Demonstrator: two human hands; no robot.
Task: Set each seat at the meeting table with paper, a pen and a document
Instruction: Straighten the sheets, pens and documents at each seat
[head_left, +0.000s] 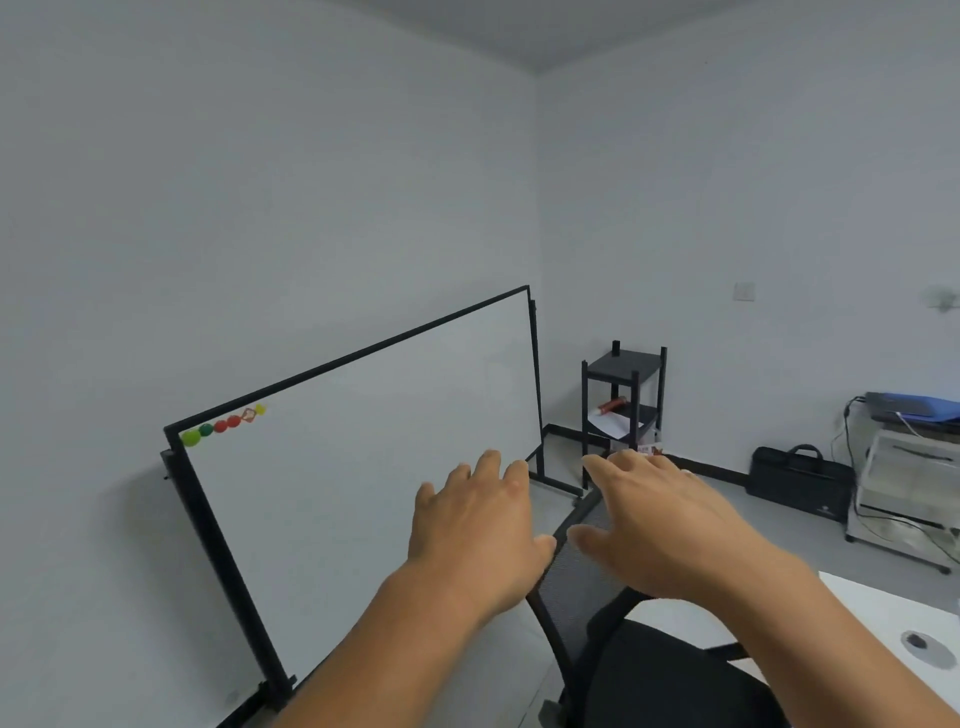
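My left hand (478, 530) and my right hand (660, 525) are stretched out in front of me, fingers spread, holding nothing. They hover just above the top of a black mesh office chair (582, 577), whose seat (670, 670) shows below my right forearm. A corner of the white meeting table (883, 608) lies at the lower right, with a small grey round spot (927, 647) on it. A sheet of paper (610, 423) and a red object (613, 404) rest on the middle level of a black shelf stand (623, 395) in the far corner. No pen is visible.
A large black-framed whiteboard (363, 467) on a stand fills the left, with coloured magnets (221, 426) at its top corner. A black briefcase (800, 480) sits on the floor by the right wall. Beside it a printer (909, 457) stands on a wheeled cart with cables.
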